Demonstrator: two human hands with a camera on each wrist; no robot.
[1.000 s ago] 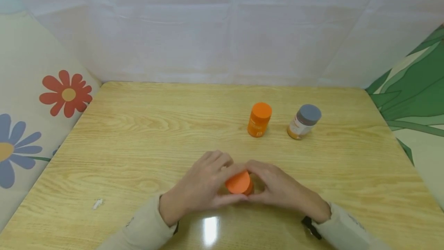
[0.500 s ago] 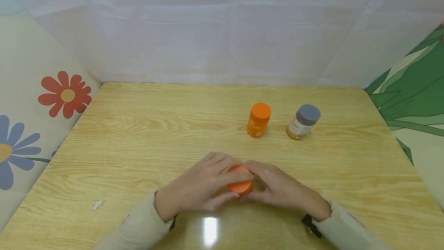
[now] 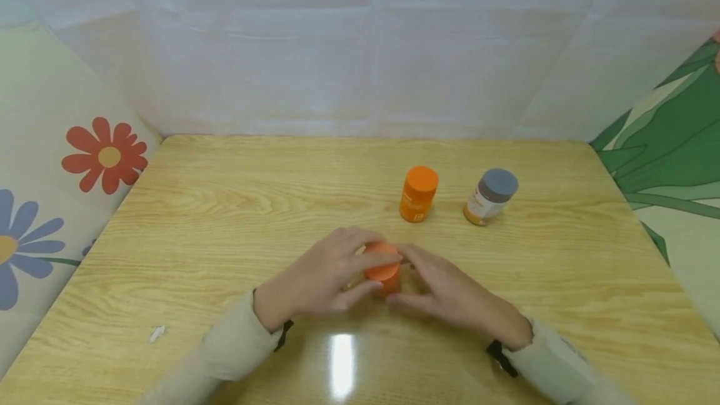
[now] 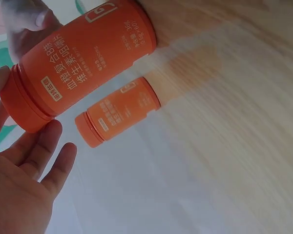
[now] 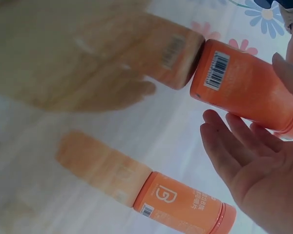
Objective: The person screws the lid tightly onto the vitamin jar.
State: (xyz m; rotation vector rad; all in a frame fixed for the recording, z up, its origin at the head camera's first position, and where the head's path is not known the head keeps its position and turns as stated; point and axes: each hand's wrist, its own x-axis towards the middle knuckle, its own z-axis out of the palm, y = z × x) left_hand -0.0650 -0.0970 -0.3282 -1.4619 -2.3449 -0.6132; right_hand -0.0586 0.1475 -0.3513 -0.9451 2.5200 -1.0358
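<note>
An orange vitamin bottle [image 3: 390, 282] stands upright on the wooden table [image 3: 225, 205], between the two hands. The left hand [image 3: 317, 277] holds its orange cap from above; in the left wrist view, the thumb and fingers lie at opposite sides of the cap [image 4: 27, 105]. On the bottle's right side is the right hand [image 3: 461, 295], its fingers spread loosely around the lower body. In the right wrist view, those fingers are extended beside the bottle [image 5: 249, 83], and the thumb overlaps it. A second orange vitamin bottle [image 3: 417, 197] stands farther back.
Right of the second orange bottle stands a jar with a grey lid [image 3: 490, 197]. A small white scrap or mark [image 3: 157, 333] shows on the table's left. White cloth [image 3: 270, 67] hangs behind, and flower-printed panels [image 3: 104, 155] flank the table.
The held bottle and both hands have shifted away from the person and slightly left. The right fingers have loosened around the bottle; more of its body shows. The back containers stay put.
</note>
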